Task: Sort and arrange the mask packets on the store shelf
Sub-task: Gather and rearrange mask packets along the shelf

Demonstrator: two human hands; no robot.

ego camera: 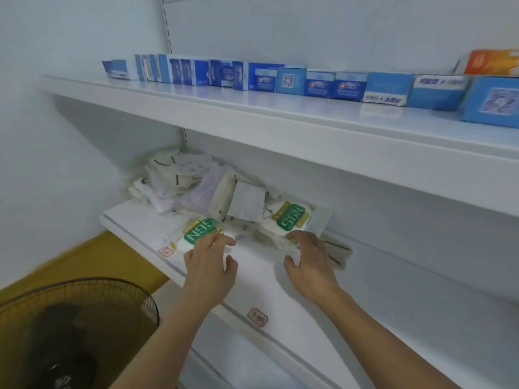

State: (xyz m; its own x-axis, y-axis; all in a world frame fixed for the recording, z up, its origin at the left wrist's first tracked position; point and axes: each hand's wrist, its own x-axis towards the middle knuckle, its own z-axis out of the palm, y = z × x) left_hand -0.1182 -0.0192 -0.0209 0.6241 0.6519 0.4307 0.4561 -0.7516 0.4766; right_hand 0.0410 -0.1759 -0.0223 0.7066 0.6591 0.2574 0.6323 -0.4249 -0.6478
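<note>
The heap of mask packets [196, 186] at the back left of the lower shelf [252, 265] sits loose and tilted, so tugging a front packet could, I judge, drag others forward over the edge. The left hand [207, 259] pinches the near N95 packet [196, 234] between curled fingers and thumb. The right hand [306, 262], fingers spread and fairly straight, presses on the second N95 packet [292, 217], which lies upside down to the view.

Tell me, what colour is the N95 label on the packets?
Green with white letters, on both N95 packets, seen from the head camera.
</note>
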